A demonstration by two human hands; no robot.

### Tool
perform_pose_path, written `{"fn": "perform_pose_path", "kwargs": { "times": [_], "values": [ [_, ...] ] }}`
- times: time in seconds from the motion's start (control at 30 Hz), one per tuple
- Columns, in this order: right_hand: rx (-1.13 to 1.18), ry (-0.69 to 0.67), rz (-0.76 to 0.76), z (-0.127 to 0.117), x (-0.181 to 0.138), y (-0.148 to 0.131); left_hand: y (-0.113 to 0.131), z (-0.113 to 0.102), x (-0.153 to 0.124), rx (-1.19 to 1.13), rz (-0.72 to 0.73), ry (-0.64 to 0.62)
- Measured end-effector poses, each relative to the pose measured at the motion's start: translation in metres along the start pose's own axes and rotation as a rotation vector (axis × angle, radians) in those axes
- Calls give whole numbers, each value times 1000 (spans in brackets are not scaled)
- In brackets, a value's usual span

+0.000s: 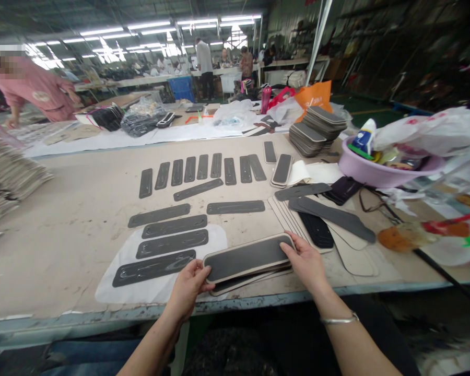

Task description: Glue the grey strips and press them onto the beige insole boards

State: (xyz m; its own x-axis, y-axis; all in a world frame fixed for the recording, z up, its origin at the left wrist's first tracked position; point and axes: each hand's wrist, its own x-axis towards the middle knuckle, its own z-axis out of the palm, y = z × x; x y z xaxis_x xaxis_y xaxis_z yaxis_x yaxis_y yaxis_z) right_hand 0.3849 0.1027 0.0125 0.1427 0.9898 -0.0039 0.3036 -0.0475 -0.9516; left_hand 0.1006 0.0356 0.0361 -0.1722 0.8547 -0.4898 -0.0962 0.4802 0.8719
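Note:
A long flat panel [247, 256], dark grey with a pale tan border and rounded corners, lies tilted on top of a thin stack of similar panels [254, 277] near the table's front edge. My left hand [188, 289] grips its left end, thumb on top. At the panel's right end my right hand [305, 262] holds on, fingers curled over the edge; a silver bangle [340, 319] is on that wrist. Left of the panel, several dark grey strips [171, 243] with shiny glue lines lie on a white sheet [113, 279].
A row of short dark strips [202, 168] lies farther back. A tall stack of panels [316, 130] and a purple basin [379, 169] with bottles stand at the right. Piled sheets [6, 177] sit at the left edge. A person in pink [35, 91] works at the far left.

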Motion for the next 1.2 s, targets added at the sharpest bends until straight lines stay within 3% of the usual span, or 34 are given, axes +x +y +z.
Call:
{"fn": "perform_pose_path", "kwargs": {
  "times": [0.3, 0.47, 0.6, 0.73, 0.93, 1.07, 1.2],
  "values": [
    [-142, 13, -66, 2, 0, -1, 1, -5, 7, 91, 34, -6],
    [-473, 41, -263, 1, 0, 2, -2, -6, 14, 285, 90, 4],
    [-673, 81, -419, 2, -3, 2, -10, -8, 18, 307, 104, -2],
    [-721, -110, -548, 22, -24, -18, -18, -9, 19, 301, 123, 6],
    [-675, -453, -673, 91, -72, -52, -18, -8, 18, 300, 146, 4],
    [-692, -475, -663, 119, -81, -48, -17, -8, 17, 334, 170, 20],
    [-771, -422, -611, 107, -77, -34, -20, -10, 19, 328, 176, -5]
  ]
}}
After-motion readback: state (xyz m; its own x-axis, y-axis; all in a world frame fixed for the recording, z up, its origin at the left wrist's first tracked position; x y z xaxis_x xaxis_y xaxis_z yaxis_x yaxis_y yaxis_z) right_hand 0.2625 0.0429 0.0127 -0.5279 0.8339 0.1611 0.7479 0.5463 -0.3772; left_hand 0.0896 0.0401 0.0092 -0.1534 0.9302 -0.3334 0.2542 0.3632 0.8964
